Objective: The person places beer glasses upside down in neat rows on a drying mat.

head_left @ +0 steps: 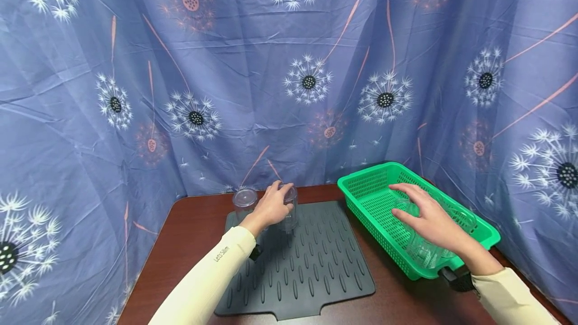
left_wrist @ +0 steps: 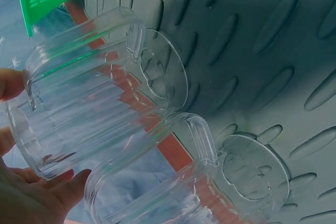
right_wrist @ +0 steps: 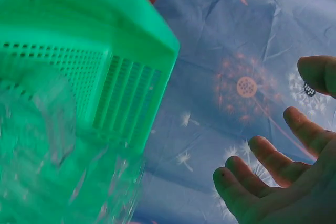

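Contact between two clear mugs looks like the likeliest trouble. The left hand (head_left: 271,207) has its fingers curled round the upper end of the nearer mug (head_left: 291,220), which stands upright on the dark ridged mat (head_left: 316,245), close to the mat's back edge. A second mug (head_left: 244,200) stands at the mat's back left corner, its handle (left_wrist: 202,145) turned toward the held one. Their clear walls overlap in the left wrist view, so whether they touch is hard to tell; a sideways drag could knock them together. The raised ridges could also leave a base rocking if it settles unevenly, and a tipped mug might roll toward the worktop's (head_left: 180,234) back edge.

Over the green basket (head_left: 388,165), on the worktop's right side, the right hand (head_left: 429,219) is free, fingers spread, grasping nothing. More clear mugs (head_left: 424,255) are crowded at its front end; lifting one carelessly could snag a neighbour.
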`<action>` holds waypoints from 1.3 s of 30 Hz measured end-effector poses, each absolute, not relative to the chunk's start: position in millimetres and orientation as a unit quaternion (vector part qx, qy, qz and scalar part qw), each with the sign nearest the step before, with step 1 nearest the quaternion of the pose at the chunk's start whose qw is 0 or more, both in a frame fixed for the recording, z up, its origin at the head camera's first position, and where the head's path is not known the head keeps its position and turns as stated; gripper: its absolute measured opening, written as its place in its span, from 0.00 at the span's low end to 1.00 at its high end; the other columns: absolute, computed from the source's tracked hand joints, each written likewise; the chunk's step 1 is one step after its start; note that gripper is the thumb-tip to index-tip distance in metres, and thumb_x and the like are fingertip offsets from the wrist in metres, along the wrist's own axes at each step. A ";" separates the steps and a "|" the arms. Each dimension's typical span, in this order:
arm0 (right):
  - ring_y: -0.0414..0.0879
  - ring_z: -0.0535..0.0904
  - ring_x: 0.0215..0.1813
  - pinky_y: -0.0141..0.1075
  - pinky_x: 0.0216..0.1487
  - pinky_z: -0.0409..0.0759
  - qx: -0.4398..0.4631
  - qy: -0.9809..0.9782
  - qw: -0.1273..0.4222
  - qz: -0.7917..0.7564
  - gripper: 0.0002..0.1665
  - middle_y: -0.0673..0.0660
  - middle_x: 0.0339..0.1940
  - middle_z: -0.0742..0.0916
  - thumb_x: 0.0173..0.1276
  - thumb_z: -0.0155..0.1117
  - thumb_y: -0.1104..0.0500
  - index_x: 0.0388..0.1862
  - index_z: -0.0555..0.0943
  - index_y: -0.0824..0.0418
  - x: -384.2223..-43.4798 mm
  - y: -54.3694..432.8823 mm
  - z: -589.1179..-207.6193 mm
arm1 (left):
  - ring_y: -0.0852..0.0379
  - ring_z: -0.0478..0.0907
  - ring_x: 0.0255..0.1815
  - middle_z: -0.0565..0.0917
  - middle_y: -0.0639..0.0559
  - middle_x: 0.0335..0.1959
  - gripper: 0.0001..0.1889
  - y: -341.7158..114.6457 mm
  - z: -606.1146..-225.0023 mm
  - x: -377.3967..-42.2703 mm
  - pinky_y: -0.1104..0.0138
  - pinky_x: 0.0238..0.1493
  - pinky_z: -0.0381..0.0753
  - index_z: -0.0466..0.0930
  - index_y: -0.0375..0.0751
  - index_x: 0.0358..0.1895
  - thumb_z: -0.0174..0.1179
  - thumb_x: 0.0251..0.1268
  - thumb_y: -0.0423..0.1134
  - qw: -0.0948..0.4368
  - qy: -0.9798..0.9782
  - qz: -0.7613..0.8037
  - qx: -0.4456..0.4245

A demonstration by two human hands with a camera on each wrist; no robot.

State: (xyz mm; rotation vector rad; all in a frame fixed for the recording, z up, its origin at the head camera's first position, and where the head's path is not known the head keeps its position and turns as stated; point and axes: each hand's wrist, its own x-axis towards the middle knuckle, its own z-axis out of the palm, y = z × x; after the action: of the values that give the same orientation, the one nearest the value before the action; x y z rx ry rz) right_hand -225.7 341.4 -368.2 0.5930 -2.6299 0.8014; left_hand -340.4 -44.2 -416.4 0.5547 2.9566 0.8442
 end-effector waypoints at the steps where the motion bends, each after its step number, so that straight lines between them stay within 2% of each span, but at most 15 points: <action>1: 0.61 0.66 0.71 0.60 0.57 0.70 0.209 -0.923 0.167 0.276 0.33 0.57 0.72 0.73 0.73 0.66 0.53 0.75 0.68 0.48 -226.9 343.2 -368.4 | 0.40 0.54 0.80 0.54 0.42 0.81 0.33 -44.3 -416.7 -340.5 0.44 0.63 0.74 0.61 0.58 0.78 0.59 0.73 0.44 0.006 0.947 0.269 0.177; 4: 0.66 0.65 0.71 0.65 0.57 0.67 0.211 -0.925 0.173 0.264 0.33 0.60 0.70 0.74 0.72 0.66 0.54 0.74 0.69 0.52 -229.9 349.9 -370.3 | 0.41 0.54 0.80 0.54 0.43 0.81 0.33 -44.6 -418.0 -340.8 0.44 0.62 0.74 0.60 0.59 0.78 0.59 0.73 0.45 0.002 0.949 0.263 0.174; 12: 0.70 0.65 0.68 0.65 0.58 0.64 0.204 -0.934 0.188 0.224 0.32 0.65 0.67 0.75 0.70 0.68 0.56 0.70 0.72 0.59 -233.9 367.8 -378.7 | 0.41 0.52 0.81 0.52 0.43 0.81 0.34 -43.5 -420.2 -340.4 0.44 0.64 0.73 0.58 0.58 0.79 0.60 0.73 0.47 -0.018 0.951 0.249 0.185; 19: 0.71 0.67 0.65 0.66 0.56 0.66 0.200 -0.949 0.188 0.155 0.31 0.67 0.66 0.75 0.67 0.72 0.53 0.67 0.75 0.58 -232.6 378.0 -385.4 | 0.41 0.54 0.80 0.54 0.41 0.81 0.35 -41.5 -422.8 -339.6 0.44 0.69 0.68 0.60 0.53 0.79 0.61 0.72 0.47 -0.057 0.956 0.197 0.211; 28: 0.75 0.64 0.67 0.72 0.56 0.66 0.166 -0.969 0.125 0.132 0.35 0.73 0.72 0.70 0.69 0.69 0.46 0.71 0.72 0.58 -231.0 387.4 -394.3 | 0.43 0.54 0.80 0.55 0.41 0.80 0.35 -41.5 -422.2 -333.3 0.46 0.72 0.64 0.61 0.54 0.78 0.62 0.70 0.49 -0.079 0.957 0.169 0.221; 39: 0.76 0.61 0.69 0.73 0.58 0.64 0.159 -0.974 0.094 0.132 0.37 0.76 0.72 0.68 0.68 0.69 0.45 0.70 0.73 0.60 -228.3 392.9 -405.6 | 0.42 0.55 0.80 0.57 0.41 0.80 0.34 -42.4 -419.0 -320.1 0.45 0.72 0.65 0.64 0.51 0.77 0.62 0.69 0.48 -0.118 0.947 0.171 0.247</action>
State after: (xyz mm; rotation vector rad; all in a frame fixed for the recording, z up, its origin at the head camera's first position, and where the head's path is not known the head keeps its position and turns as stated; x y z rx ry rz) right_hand -228.3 392.9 -405.6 0.4725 -2.8889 0.3911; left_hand -320.1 -42.4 -419.0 0.8386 3.2202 0.5807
